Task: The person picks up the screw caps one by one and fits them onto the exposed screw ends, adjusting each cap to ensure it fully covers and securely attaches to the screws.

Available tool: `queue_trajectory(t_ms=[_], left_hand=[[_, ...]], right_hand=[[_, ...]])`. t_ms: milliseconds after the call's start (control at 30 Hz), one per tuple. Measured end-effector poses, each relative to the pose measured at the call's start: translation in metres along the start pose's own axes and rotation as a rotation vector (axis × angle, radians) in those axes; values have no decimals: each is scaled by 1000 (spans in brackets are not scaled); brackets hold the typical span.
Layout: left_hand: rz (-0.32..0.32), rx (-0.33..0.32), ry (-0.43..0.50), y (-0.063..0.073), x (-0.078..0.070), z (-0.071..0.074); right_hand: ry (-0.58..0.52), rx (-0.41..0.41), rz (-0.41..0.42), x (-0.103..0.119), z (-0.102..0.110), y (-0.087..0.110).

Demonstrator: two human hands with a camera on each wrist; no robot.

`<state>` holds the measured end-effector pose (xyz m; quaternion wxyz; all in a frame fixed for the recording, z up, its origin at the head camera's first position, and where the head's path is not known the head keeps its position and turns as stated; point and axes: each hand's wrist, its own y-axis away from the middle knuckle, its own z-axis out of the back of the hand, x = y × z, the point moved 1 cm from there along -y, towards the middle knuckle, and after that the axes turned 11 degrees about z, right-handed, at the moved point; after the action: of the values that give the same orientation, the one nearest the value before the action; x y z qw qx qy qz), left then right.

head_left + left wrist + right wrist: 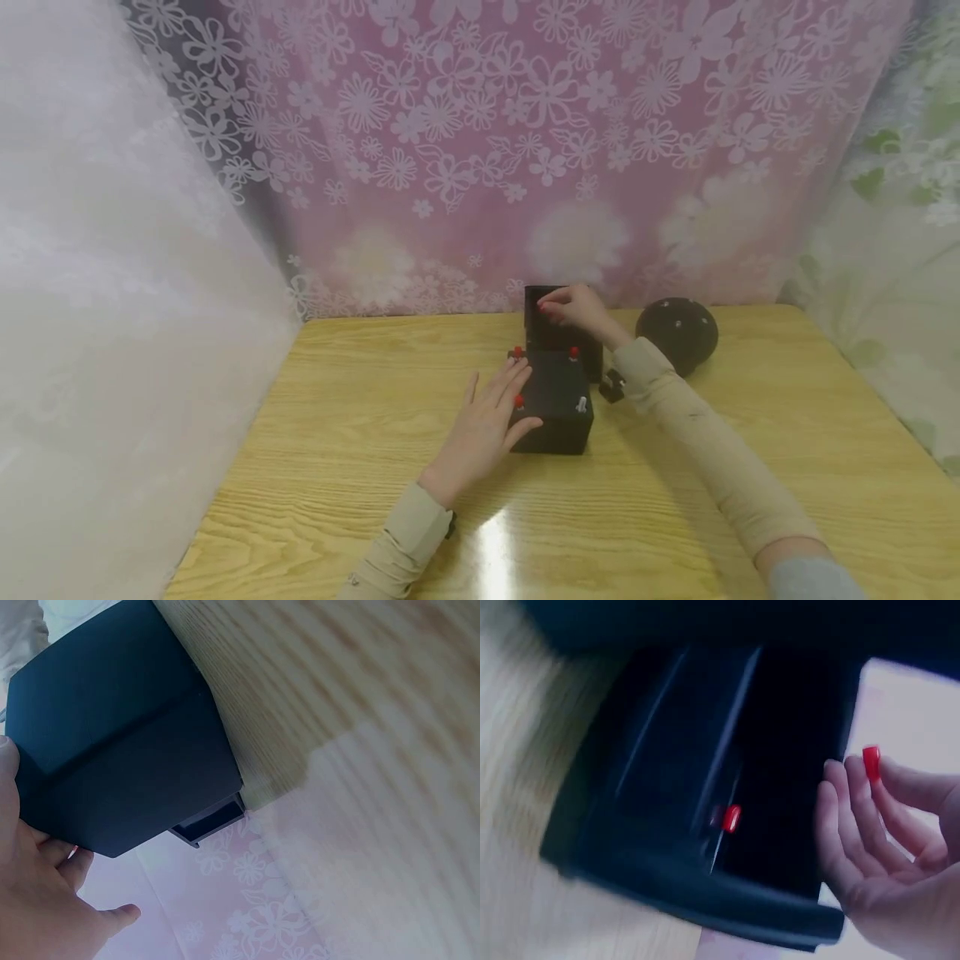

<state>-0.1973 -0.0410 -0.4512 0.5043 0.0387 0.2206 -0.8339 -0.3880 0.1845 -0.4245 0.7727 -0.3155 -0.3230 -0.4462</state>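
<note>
A black box (551, 387) stands on the table, with red-capped posts (574, 353) on its top and a bare silvery post (581, 405) at the front right corner. My left hand (480, 429) rests against the box's left side and top edge, fingers extended; the left wrist view shows the box (112, 742) beside that hand. Behind it is an open black container (551, 333). Over this container my right hand (581, 310) pinches a small red cap (871, 763) between thumb and finger. Another red cap (732, 817) lies inside the container.
Right of the container is a round black object (677, 329) with several silvery posts, partly behind the right sleeve. A small black device (612, 386) sits at the right wrist. A pink flowered curtain (480, 167) hangs along the back edge of the wooden table (337, 433).
</note>
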Motion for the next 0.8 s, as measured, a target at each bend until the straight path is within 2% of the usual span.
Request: queue_trajectory(t_ms=[133,300,467,800], left_hand=[[6,-6,-8,-1,1,-2],[2,-13,5,-1,1,-5],[5,-6,13,-1,1,-4],[2,-8,3,0,-1,-2]], right_hand=[[-147,-53,-53,5,4,5],[-187,-77,-99,16,11,16],[-215,-93,-43,27,18,28],[-326,-204,36,44,29,61]])
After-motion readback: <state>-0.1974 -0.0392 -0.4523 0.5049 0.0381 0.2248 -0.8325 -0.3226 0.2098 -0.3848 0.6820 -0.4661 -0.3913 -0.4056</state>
